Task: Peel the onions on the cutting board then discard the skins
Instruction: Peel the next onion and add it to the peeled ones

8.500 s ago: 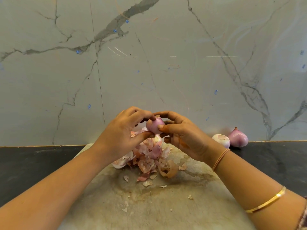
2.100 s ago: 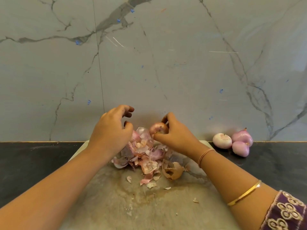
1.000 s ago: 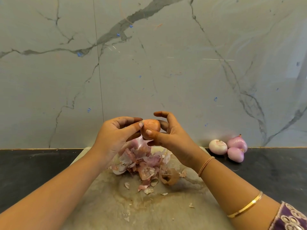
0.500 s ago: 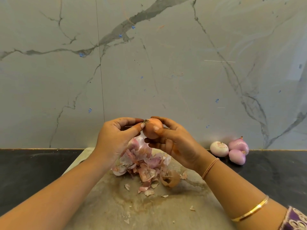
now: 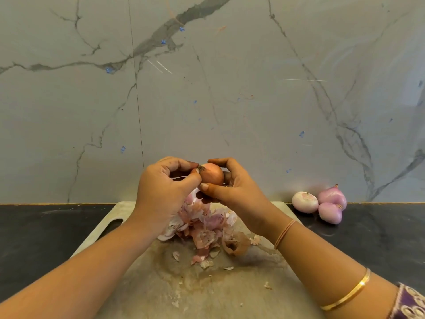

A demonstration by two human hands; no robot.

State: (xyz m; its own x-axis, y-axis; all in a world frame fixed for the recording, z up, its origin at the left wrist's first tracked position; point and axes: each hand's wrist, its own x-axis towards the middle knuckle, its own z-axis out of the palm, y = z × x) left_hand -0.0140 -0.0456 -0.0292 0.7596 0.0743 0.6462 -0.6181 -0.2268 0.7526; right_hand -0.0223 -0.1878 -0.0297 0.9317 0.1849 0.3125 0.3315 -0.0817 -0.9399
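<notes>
So I'm holding an unpeeled onion [image 5: 212, 174] up above the cutting board [image 5: 142, 279], my right hand [image 5: 232, 192] curling around it with thumb underneath, while my left hand [image 5: 162, 189] is pinching at its root tip. The pile of onion skins [image 5: 202, 229] is sitting on the board right below my hands. Three peeled onions [image 5: 320, 204] are sitting touching each other on the black counter [image 5: 41, 231] off to the right, by the marble wall [image 5: 230, 88].

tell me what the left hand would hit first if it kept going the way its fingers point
The unpeeled onion: the left hand points its fingertips to the right and seems to pinch the onion's tufted end, so no gap is left. Straight beyond it are the curled fingers of the right hand, which holds the onion.
</notes>
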